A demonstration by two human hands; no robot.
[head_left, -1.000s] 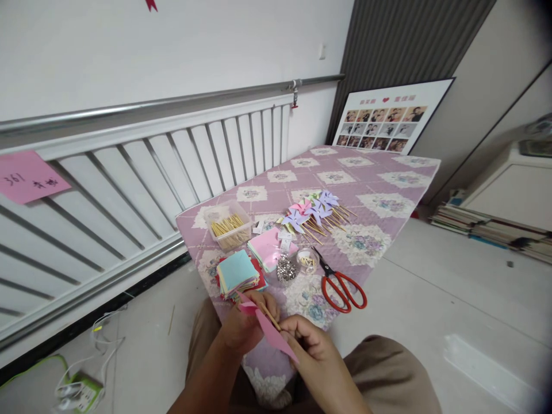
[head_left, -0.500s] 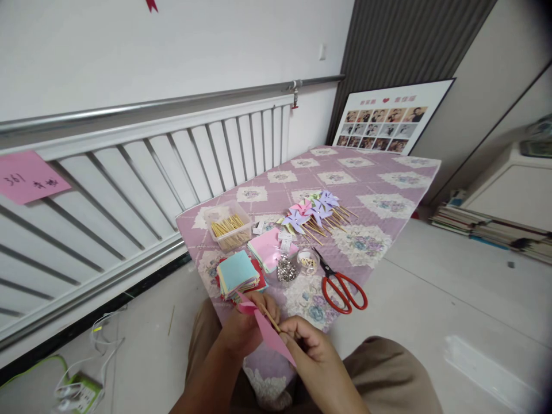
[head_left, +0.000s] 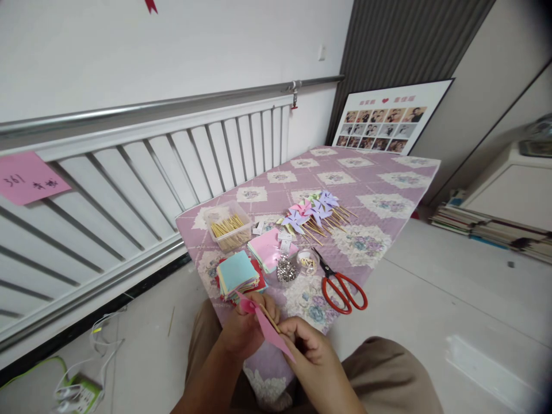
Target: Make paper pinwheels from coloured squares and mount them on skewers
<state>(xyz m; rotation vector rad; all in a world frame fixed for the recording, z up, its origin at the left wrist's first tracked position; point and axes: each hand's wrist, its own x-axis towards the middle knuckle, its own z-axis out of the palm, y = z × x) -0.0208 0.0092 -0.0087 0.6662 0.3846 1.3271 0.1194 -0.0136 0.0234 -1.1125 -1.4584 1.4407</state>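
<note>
A partly folded pink paper pinwheel (head_left: 272, 333) is between my hands, low over the table's near corner. My left hand (head_left: 246, 328) is closed on its folded centre. My right hand (head_left: 307, 345) pinches the thin wooden stick (head_left: 271, 318) beside the paper; its fingertips touch the lower edge of the sheet. Just beyond lie a stack of coloured paper squares (head_left: 239, 271), a pile of silver pins (head_left: 286, 269) and a small round tub (head_left: 307, 261) of little pale pieces. Where paper and stick meet is hidden by my fingers.
Red-handled scissors (head_left: 344, 292) lie right of the tub. A clear box of sticks (head_left: 228, 227), pink paper sheets (head_left: 269, 248) and several finished pinwheels (head_left: 311, 211) lie farther back on the flowered tablecloth (head_left: 362, 244). A white radiator (head_left: 172, 167) runs along the left.
Almost nothing differs. The pink paper has tilted slightly in my hands, and my fingers have shifted a little around it.
</note>
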